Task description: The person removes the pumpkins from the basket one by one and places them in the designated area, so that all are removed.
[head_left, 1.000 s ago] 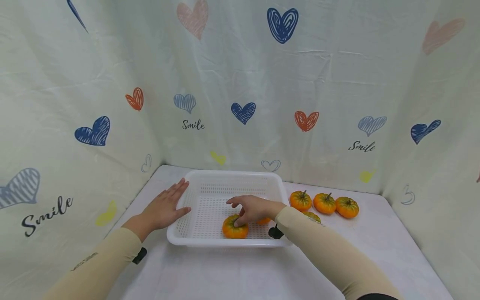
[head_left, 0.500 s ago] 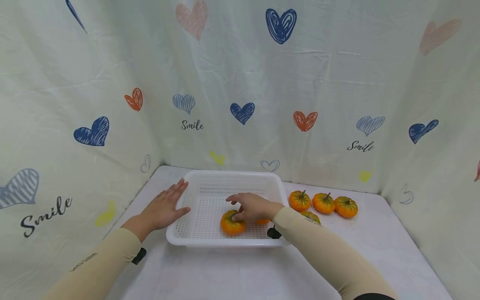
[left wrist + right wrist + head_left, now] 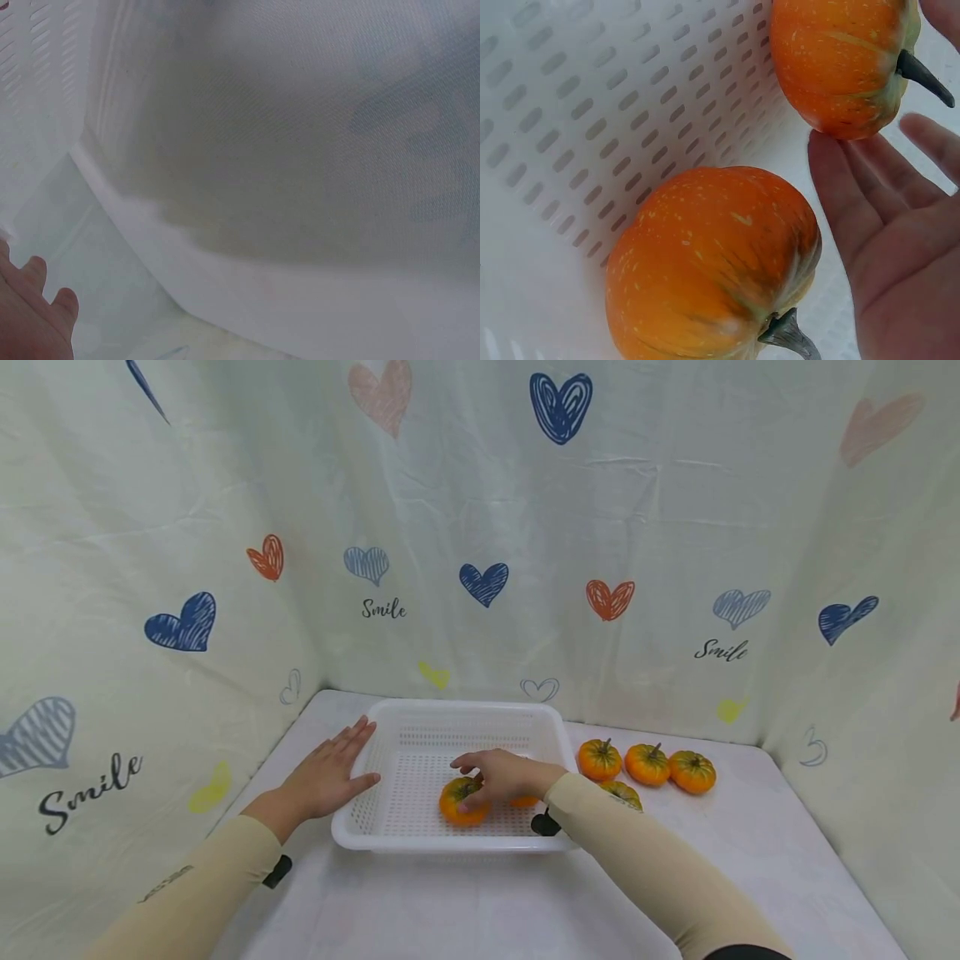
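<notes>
My left hand (image 3: 327, 778) rests with straight fingers on the left rim of a white perforated plastic basket (image 3: 465, 844). Inside the basket, my right hand (image 3: 508, 775) holds a small orange pumpkin (image 3: 452, 802) between thumb and fingers. The right wrist view shows the fingers (image 3: 847, 187) against the underside of this pumpkin (image 3: 836, 64), its dark stem pointing toward the palm. A second pumpkin (image 3: 705, 262) sits beside it in the basket, mostly hidden behind the right hand in the head view. Only a few left fingertips appear low in the left wrist view.
Three orange pumpkins stand in a row right of the basket, the middle one (image 3: 648, 766) among them. Another pumpkin (image 3: 624, 792) is partly covered by the right sleeve. A white cloth covers the table (image 3: 420, 910); a heart-printed curtain (image 3: 667, 535) encloses it.
The pumpkin under my right hand has shifted slightly back and left within the basket. My left hand has stayed on the rim.
</notes>
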Tool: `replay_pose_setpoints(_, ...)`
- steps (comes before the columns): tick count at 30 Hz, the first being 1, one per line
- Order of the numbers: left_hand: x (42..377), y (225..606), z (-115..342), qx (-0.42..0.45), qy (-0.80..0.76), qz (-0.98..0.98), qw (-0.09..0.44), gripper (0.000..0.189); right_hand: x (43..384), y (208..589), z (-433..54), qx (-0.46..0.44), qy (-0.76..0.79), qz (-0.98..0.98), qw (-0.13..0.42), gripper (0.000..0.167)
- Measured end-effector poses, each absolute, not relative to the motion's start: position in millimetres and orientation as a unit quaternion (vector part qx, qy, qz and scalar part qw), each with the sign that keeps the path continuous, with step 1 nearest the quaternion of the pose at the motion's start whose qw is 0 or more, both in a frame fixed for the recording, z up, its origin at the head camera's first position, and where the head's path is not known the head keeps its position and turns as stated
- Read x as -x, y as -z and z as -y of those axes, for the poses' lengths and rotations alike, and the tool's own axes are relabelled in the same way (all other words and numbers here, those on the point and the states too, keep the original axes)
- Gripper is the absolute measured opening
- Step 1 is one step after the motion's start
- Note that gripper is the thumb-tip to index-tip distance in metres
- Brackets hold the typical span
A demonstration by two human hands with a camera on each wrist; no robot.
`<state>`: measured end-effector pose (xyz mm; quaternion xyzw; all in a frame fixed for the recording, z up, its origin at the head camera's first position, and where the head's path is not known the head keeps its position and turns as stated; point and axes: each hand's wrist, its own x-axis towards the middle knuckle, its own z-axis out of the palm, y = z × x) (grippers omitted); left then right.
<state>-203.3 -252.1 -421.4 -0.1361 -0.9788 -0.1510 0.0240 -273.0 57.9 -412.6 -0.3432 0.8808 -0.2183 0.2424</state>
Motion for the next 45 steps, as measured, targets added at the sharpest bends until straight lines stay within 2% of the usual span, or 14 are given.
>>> replay_pose_setpoints(8,206,423,254,0.134,0.148,0.980,0.015,0.083,273,419,-59,0.354,0.186,-0.879,0.260,0.078)
replay_pose_setpoints(19,205,423,254,0.135,0.145,0.980,0.016,0.083,269,416,-58,0.354,0.180,-0.882,0.255,0.071)
replay_pose_setpoints(31,199,417,250,0.138,0.146,0.979,0.029,0.082,273,425,-58,0.367,0.170,-0.879,0.253,0.076)
replay_pose_setpoints(45,199,416,251,0.138,0.141,0.980,0.023,0.084,274,421,-57,0.362,0.211,-0.878,0.232,0.075)
